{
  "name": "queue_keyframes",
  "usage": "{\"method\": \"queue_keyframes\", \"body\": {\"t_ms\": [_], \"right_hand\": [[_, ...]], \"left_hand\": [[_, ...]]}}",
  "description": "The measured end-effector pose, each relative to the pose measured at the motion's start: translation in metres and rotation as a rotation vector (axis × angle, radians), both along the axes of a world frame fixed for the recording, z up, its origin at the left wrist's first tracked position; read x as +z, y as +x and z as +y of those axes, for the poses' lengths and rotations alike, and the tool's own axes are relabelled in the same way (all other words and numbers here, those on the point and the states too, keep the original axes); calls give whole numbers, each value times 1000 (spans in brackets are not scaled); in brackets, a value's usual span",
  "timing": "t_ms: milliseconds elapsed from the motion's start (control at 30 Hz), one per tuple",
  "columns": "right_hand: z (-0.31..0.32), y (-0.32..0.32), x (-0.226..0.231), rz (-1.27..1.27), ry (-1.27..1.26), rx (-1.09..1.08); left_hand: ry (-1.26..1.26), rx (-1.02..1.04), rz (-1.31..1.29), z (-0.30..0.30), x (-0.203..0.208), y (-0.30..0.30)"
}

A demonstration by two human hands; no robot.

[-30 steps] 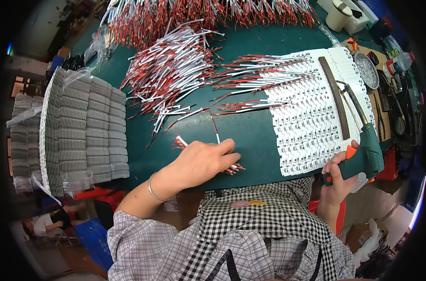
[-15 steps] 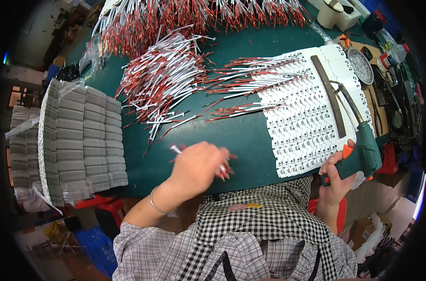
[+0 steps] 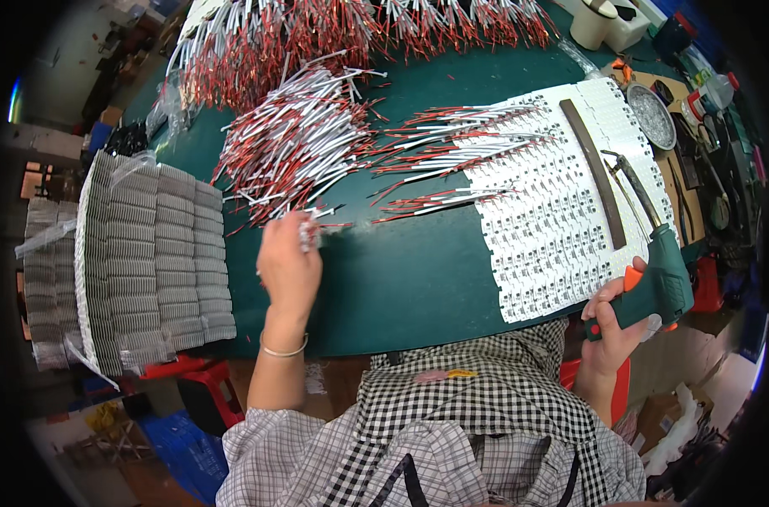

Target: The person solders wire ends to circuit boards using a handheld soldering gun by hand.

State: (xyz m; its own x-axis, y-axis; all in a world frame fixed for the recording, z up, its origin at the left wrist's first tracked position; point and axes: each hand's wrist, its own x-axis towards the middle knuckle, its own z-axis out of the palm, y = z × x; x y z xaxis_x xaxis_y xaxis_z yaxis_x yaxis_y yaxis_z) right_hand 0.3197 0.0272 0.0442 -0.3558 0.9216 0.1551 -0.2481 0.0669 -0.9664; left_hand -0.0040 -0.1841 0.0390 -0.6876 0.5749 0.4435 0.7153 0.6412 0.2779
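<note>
My left hand (image 3: 288,264) is closed round a few short red and white wires at the near edge of a loose pile of such wires (image 3: 296,139). Its fingertips are partly hidden and a little blurred. My right hand (image 3: 612,328) grips a green soldering gun (image 3: 661,279) with an orange trigger, its thin metal tip slanting up over the right part of the board sheet. That sheet of white circuit boards (image 3: 545,245) lies flat on the table. Rows of red and white wires (image 3: 452,152) rest with their right ends on it. A dark bar (image 3: 591,173) lies across the boards.
Stacks of grey-white board strips (image 3: 160,253) stand at the left of the green table (image 3: 384,296). Large wire bundles (image 3: 350,34) line the far side. A metal bowl (image 3: 652,118), a beige container (image 3: 594,24) and assorted tools sit at the right.
My left hand has moved left and away from me, to the near edge of the wire pile. My right hand with the soldering gun has barely moved.
</note>
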Motion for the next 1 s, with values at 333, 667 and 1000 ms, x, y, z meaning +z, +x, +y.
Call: {"method": "queue_keyframes", "body": {"t_ms": [333, 667, 1000], "right_hand": [[1, 1, 1, 75, -70, 11], [6, 13, -2, 98, -88, 2], [14, 15, -8, 74, -76, 126]], "left_hand": [[-140, 420, -216, -30, -21, -53], [448, 315, -587, -63, -20, -71], [263, -172, -701, 28, 42, 17]]}}
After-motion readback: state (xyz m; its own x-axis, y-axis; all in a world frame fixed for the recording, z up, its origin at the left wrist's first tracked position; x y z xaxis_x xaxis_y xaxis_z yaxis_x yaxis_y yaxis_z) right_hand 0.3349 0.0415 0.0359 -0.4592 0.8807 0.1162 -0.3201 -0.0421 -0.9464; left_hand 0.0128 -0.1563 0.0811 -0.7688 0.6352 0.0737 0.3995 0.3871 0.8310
